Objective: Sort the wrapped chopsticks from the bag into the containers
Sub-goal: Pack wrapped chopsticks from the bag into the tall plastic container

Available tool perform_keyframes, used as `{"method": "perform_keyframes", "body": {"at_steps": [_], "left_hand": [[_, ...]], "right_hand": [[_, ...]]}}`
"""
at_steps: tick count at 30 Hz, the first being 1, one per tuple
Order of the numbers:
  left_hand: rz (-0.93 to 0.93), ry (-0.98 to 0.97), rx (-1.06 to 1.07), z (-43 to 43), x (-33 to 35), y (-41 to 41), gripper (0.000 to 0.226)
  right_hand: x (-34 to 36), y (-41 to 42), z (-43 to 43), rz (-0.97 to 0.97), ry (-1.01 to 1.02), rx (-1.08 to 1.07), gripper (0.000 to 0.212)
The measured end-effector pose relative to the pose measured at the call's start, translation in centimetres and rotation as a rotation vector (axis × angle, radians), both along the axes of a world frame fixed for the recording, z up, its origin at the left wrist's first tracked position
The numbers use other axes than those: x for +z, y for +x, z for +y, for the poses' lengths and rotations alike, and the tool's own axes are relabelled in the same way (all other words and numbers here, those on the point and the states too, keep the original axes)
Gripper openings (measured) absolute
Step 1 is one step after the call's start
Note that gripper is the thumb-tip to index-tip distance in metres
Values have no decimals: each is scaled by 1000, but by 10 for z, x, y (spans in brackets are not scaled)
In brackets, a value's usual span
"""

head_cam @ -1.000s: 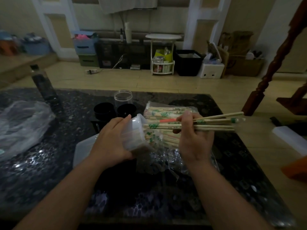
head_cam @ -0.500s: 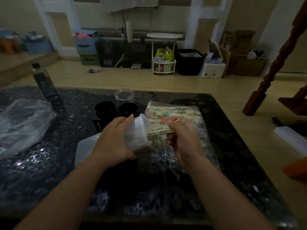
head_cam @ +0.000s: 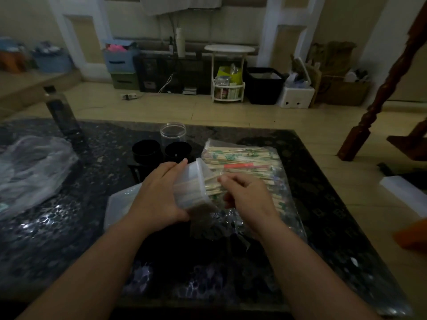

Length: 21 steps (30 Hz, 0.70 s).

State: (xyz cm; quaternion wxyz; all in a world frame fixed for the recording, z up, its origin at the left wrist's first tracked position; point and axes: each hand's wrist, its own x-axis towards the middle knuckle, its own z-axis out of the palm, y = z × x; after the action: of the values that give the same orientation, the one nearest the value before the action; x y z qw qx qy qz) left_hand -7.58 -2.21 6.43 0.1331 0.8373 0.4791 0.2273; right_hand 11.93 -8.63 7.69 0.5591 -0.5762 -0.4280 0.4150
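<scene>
L hand (head_cam: 159,199) holds tilted container (head_cam: 193,188); chopsticks (head_cam: 213,187) inside.

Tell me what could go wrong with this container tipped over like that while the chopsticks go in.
The left hand holds the translucent container tipped on its side, mouth toward the bag of wrapped chopsticks; loaded sticks could slide back out if it tilts further. The right hand works close to the rim, so ends may catch there. The black cups and clear jar stand just behind and might get knocked.

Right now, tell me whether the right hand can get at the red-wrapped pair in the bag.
Probably yes: the right hand is just short of the red-wrapped pair, which lies atop the pile, uncovered.
</scene>
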Motion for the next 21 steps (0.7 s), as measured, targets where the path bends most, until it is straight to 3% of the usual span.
{"method": "perform_keyframes", "body": {"at_steps": [2, 6, 11, 16, 21], "left_hand": [[7, 2, -8, 1, -1, 1, 125], [3, 5, -9, 1, -2, 0, 126], [63, 33, 8, 2, -1, 1, 136], [35, 59, 0, 1, -1, 1, 132], [10, 74, 10, 1, 1, -1, 131]], "right_hand": [[-1, -1, -1, -97, -8, 25, 17], [-4, 4, 1, -41, 72, -75, 14], [-9, 13, 4, -158, 28, -85, 24], [-11, 38, 6, -519, -127, -99, 21], [-13, 48, 2, -924, -374, 59, 20]]}}
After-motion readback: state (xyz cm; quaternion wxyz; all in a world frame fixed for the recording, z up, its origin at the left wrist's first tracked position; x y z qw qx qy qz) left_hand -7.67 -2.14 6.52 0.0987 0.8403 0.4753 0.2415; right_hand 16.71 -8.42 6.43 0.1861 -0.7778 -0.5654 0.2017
